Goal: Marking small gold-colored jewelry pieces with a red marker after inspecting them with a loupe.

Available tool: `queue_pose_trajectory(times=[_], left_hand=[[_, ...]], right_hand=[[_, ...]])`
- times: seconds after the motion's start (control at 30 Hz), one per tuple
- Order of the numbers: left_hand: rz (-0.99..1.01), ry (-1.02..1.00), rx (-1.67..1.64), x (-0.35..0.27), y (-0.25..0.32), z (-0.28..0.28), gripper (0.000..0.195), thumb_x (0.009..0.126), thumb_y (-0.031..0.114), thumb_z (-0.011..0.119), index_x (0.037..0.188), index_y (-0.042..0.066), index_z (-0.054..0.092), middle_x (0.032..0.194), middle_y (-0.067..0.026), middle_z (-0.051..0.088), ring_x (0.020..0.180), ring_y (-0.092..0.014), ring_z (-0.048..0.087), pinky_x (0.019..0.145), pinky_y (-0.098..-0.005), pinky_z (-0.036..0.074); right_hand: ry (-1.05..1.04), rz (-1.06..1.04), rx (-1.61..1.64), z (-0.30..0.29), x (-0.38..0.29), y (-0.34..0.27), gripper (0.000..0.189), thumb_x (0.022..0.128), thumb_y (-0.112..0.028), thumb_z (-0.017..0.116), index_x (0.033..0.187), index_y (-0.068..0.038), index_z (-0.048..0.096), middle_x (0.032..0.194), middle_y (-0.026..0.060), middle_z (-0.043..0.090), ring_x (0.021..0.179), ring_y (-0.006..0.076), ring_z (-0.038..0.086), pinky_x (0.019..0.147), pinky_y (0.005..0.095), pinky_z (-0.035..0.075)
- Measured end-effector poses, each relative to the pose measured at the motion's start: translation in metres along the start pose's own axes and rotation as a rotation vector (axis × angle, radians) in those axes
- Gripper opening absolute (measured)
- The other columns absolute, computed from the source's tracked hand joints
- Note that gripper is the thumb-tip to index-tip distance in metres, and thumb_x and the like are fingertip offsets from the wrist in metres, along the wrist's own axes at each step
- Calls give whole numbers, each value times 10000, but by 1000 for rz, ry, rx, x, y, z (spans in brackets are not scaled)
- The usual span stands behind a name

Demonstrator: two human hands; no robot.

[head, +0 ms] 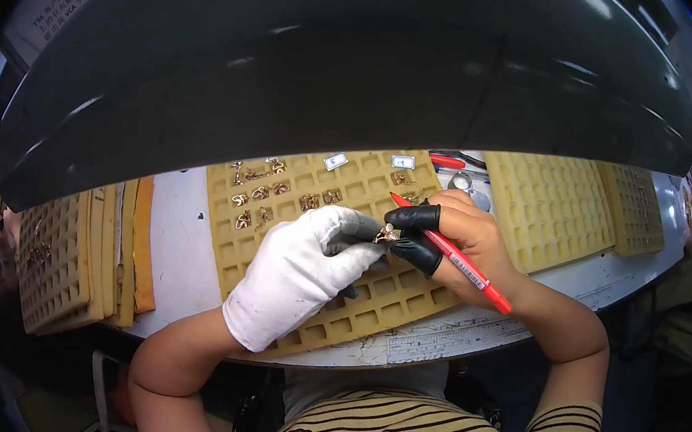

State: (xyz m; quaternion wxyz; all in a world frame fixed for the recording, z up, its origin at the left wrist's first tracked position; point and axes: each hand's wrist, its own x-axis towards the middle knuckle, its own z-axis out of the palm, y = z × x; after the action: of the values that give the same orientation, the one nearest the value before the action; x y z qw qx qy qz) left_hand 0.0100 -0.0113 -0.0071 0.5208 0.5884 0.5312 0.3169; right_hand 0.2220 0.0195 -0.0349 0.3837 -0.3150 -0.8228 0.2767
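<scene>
My left hand (302, 268), in a white glove, pinches a gold-coloured piece of jewellery (387, 234) between thumb and forefinger. Black finger cots cover the thumb and forefinger of my right hand (463, 244), which grips the same piece from the other side. A red pen (467, 268) lies across my right hand, held in it, its red tip pointing up and left. Both hands are above a yellow foam tray (219, 218) with square pockets. Several small metal jewellery pieces (279, 190) rest in its upper part, with two paper labels (402, 162) bearing writing near the far edge.
More yellow foam trays stand at right (549, 206) and stacked at left (56, 261). Pens and a small round metal-rimmed item (460, 180) lie beyond my right hand. A dark glossy cover (362, 59) hangs over the table's far side. People sit at both sides.
</scene>
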Motion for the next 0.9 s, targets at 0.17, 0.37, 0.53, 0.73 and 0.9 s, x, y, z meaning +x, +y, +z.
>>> queue_pose_trajectory(times=[0.17,0.37,0.53,0.73,0.9], left_hand=[[271,78,120,1,-14,1,227,876,132,692,1053,-10,674,906,-157,720,764,-195,717,677,-284,560],[361,113,384,-3,2,2,189,841,66,689,1025,27,685,874,-158,689,791,-288,694,693,-329,544],[273,98,138,-3,-5,4,235,877,90,681,1095,5,656,917,-128,704,780,-190,695,699,-298,561],[-224,-345,-353,-1,21,-7,345,970,228,609,1218,-11,613,1038,-71,685,855,-88,658,724,-217,544],[-105,-310,-18,5,6,-13,338,950,229,633,1202,2,628,1006,-81,719,852,-123,698,749,-253,543]], right_hand=[[-21,-9,-16,0,0,2,272,764,-52,723,1035,-61,714,779,50,631,759,220,594,785,334,423],[-32,-9,-70,-5,-2,1,332,719,-9,702,1048,-55,698,817,51,634,821,231,603,810,343,427],[19,-22,44,-1,2,-2,254,774,-90,768,1017,-70,699,826,35,638,794,213,582,795,336,428],[30,-252,-175,-6,-1,6,270,676,-21,751,935,-54,681,812,72,603,791,249,574,814,371,436],[58,-315,-225,-5,2,6,286,608,13,713,886,-32,659,793,87,557,761,281,552,799,395,438]])
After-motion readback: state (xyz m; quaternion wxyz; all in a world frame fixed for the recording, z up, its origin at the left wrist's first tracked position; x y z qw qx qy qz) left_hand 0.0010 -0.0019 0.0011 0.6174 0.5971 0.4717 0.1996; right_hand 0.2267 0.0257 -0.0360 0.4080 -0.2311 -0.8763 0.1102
